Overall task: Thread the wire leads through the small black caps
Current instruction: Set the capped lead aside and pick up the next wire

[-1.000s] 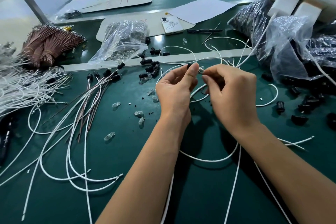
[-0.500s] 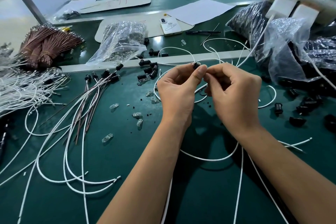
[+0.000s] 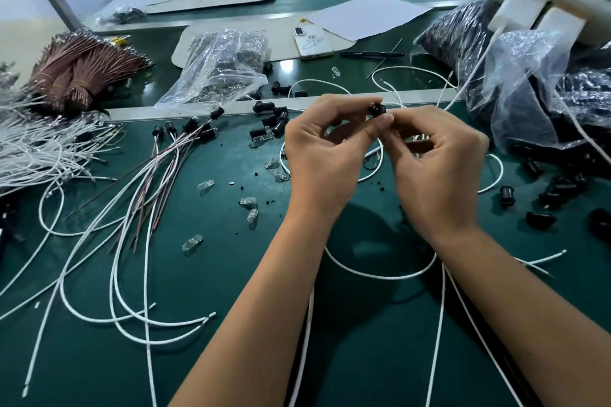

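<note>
The fingers [image 3: 380, 129] of the left hand [image 3: 322, 158] and right hand [image 3: 439, 168] curl in and pinch one small black cap [image 3: 377, 109] together (held above the green bench [image 3: 231, 340]). White wires [image 3: 380, 274] loop below.

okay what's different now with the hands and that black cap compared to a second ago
The small black cap now shows above the fingertips, pinched between the left hand and right hand; earlier only a sliver showed. The right fingers have spread a little. Both hands remain together over the green table; the loose parts lie unchanged.
</note>
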A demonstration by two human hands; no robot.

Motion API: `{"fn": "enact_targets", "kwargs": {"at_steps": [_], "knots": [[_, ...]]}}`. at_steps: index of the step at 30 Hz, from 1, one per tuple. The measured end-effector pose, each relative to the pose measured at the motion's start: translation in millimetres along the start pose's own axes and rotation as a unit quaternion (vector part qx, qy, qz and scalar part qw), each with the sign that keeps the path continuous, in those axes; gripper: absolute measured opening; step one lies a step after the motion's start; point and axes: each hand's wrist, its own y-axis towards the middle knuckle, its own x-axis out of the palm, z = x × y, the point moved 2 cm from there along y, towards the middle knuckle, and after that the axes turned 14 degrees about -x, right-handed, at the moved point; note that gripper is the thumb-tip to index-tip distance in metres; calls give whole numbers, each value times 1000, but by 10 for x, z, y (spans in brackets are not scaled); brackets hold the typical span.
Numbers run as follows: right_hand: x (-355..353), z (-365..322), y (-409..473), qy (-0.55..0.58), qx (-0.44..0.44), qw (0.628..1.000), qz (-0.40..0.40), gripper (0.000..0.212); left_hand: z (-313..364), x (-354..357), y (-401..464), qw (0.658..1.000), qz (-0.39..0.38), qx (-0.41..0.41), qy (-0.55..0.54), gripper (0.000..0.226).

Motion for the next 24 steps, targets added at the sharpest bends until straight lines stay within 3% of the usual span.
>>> {"fn": "enact_targets", "kwargs": {"at_steps": [6, 13, 24], "knots": [[0, -1, -12, 14, 14, 1000, 11, 6, 66, 7, -17, 998, -36, 51, 26, 23], [41, 95, -23, 127, 82, 988, 22, 16, 88, 20, -28, 996, -40, 74, 37, 24], [35, 105, -17, 153, 66, 986, 27, 11, 91, 32, -24, 995, -40, 87, 40, 26]]}}
